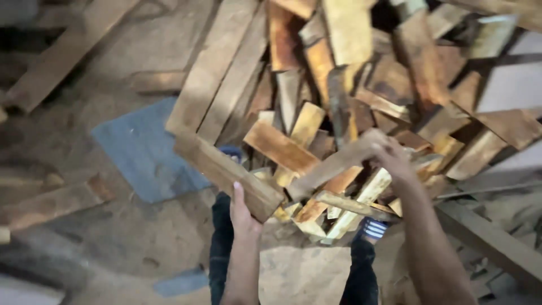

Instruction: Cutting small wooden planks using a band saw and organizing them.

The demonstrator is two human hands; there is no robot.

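A: What is taking up most of your view?

B: You are looking down on a big heap of rough wooden offcuts (361, 85), orange-brown and pale blocks lying crosswise over one another, filling the upper right. Two long planks (223, 65) are leaning side by side along the heap's left edge. Beneath it all, a dusty floor (113, 237) is spreading out to the left, with a grey-blue sheet (141, 149) lying flat on it just beside the planks.

A: And what are you holding?

B: Your left hand (243, 212) is gripping the near end of a thick wooden block (226, 172), which is slanting up and to the left in the air above your legs. The grip is closing around the block's lower edge, thumb lying up along its side.

A: The other side?

B: Your right hand (389, 155) is closing over the top end of a lighter, narrower wooden piece (333, 166), which is angling down to the left toward the thick block. Whether the two pieces are touching, I cannot tell; their ends are overlapping in the view. The fingers are wrapping tightly, with no gap showing.

A: Anything smaller?

B: Your striped shoe (372, 227) is peeking out under the offcuts at the foot of the heap.
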